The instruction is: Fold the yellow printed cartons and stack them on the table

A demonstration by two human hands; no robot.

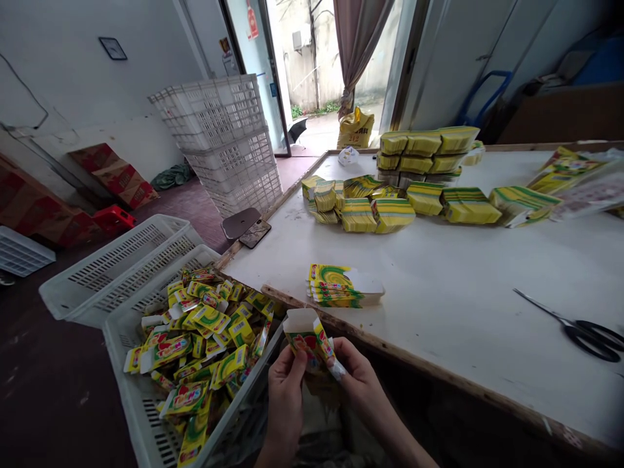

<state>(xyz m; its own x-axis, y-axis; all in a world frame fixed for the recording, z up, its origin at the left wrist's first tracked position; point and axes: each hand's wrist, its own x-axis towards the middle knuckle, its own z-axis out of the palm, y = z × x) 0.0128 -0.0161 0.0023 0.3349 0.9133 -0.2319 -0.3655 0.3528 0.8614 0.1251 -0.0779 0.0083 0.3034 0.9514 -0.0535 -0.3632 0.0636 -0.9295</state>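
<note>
Your left hand (285, 383) and right hand (355, 377) both grip one small yellow-green carton (308, 338), its top flaps open, held just off the near edge of the counter (463, 305). Just beyond it on the counter lies a short stack of flat cartons (341, 286). Left of your hands, a white crate (146, 403) holds a heap of folded cartons (199, 344). Scissors (580, 328) lie far right; bundled cartons (390, 208) sit farther back.
</note>
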